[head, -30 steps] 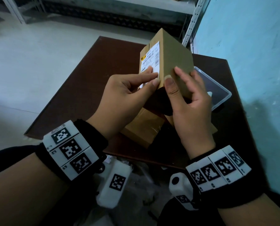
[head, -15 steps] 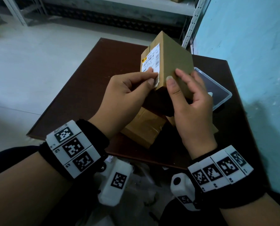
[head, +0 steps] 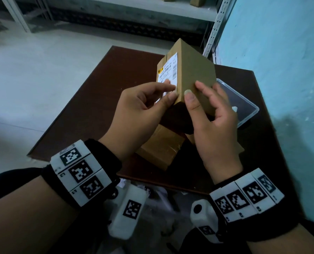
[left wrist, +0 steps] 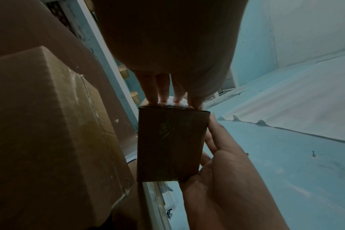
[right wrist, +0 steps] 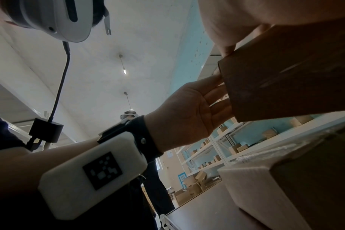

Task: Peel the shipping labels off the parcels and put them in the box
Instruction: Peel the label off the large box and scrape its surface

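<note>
I hold a small brown parcel point(head: 194, 76) up over the table. A white shipping label point(head: 169, 70) is stuck on its left face. My left hand point(head: 170, 90) has its forefinger on the label, and thumb and forefinger pinch the label's near lower corner at the parcel's edge. My right hand point(head: 194, 88) grips the parcel, thumb near that same edge and fingers spread on the right face. From the left wrist, the parcel point(left wrist: 169, 144) lies against the right palm point(left wrist: 217, 155). The clear plastic box point(head: 255, 110) sits at the table's right, behind my right hand.
A larger taped parcel point(head: 158, 149) lies on the dark brown table point(head: 97, 107) under my hands. A blue wall point(head: 280, 52) runs close along the right. A metal shelving rack point(head: 214, 24) stands behind the table. Another person point(right wrist: 128, 116) stands in the distance.
My left thumb has slid a little lower along the label's near corner. Both hands and the parcel stay almost where they were.
</note>
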{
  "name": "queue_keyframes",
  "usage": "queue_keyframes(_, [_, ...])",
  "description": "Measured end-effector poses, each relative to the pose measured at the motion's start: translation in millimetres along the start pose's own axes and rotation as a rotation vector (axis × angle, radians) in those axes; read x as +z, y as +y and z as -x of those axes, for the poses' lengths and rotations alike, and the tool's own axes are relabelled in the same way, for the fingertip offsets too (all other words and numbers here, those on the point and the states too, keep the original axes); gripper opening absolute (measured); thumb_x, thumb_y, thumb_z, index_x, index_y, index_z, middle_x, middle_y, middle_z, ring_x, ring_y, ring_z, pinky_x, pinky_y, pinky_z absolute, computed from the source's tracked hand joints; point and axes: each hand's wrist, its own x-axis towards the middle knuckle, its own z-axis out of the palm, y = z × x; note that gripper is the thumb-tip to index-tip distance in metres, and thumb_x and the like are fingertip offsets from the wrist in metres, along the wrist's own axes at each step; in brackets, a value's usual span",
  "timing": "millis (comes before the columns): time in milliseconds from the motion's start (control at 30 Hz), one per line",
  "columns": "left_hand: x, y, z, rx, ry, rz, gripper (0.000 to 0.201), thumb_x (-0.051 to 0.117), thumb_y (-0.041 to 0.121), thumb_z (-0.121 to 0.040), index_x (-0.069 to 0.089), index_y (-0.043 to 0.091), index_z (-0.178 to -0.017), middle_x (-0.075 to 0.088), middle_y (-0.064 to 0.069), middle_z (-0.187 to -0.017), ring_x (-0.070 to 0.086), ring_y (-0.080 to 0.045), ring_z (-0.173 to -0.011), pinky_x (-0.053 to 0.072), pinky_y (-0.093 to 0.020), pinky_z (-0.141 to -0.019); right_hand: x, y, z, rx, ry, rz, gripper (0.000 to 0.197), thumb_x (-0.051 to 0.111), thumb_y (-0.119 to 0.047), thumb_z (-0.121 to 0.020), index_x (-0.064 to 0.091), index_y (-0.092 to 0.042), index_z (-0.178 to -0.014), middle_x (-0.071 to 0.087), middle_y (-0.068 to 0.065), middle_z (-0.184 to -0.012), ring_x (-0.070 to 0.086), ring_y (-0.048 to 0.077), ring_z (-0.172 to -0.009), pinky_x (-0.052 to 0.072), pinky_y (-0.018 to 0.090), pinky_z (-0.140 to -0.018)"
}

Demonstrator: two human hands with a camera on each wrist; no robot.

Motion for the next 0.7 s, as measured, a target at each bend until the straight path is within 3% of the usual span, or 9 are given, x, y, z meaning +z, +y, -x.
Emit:
queue_keyframes(133, [1.1, -0.1, 0.2, 0.01, 0.02, -0.017, 0.017, 0.067, 0.012, -0.103, 0.076, 0.01, -0.117, 0.077, 0.002, -0.111, 0.074, -0.006, -0.102, 0.059, -0.019, -0.078, 0.7, -1.3, 1.4, 0.0, 0.001, 0.013, 0.053, 0.066, -0.063, -0.095, 0.068, -0.039, -0.142, 0.042, -0.007, -0.166, 0.042, 0.012, -0.151, 0.051, 0.044, -0.116])
queue_keyframes(233, [1.5, 1.8, 1.8, 0.023, 0.005, -0.002, 0.021, 0.073, 0.016, -0.098, 0.076, 0.007, -0.116, 0.076, -0.002, -0.117, 0.071, -0.007, -0.116, 0.061, -0.025, -0.092, 0.5, -2.0, 1.5, -0.001, -0.001, 0.025, 0.053, 0.065, -0.065, -0.094, 0.067, -0.041, -0.142, 0.041, -0.007, -0.166, 0.041, 0.013, -0.151, 0.051, 0.046, -0.116])
queue_keyframes(333, [0.9, 0.6, 1.8, 0.055, -0.005, -0.022, 0.017, 0.074, 0.012, -0.097, 0.077, 0.008, -0.113, 0.073, 0.001, -0.119, 0.065, -0.003, -0.126, 0.058, -0.024, -0.099, -0.6, -2.6, 1.6, 0.007, 0.001, 0.028, 0.052, 0.065, -0.064, -0.094, 0.068, -0.041, -0.141, 0.04, -0.008, -0.167, 0.04, 0.012, -0.152, 0.05, 0.047, -0.117])
queue_keyframes(533, [5.2, -1.4, 4.7, 0.088, 0.045, -0.075, 0.006, 0.072, 0.01, -0.099, 0.075, 0.005, -0.099, 0.073, 0.002, -0.121, 0.065, -0.006, -0.127, 0.057, -0.018, -0.092, 0.9, -3.3, 2.7, 0.007, 0.009, 0.037, 0.05, 0.067, -0.06, -0.097, 0.067, -0.038, -0.142, 0.04, -0.007, -0.168, 0.038, 0.012, -0.153, 0.046, 0.047, -0.12])
queue_keyframes(700, [8.3, -1.9, 5.0, 0.091, 0.079, -0.122, 0.007, 0.069, 0.014, -0.101, 0.069, 0.007, -0.097, 0.072, 0.001, -0.125, 0.063, -0.005, -0.129, 0.06, -0.025, -0.092, 4.4, -1.6, 1.9, 0.011, 0.028, 0.048, 0.058, 0.061, -0.07, -0.092, 0.067, -0.041, -0.142, 0.04, -0.008, -0.168, 0.037, 0.011, -0.154, 0.042, 0.049, -0.123])
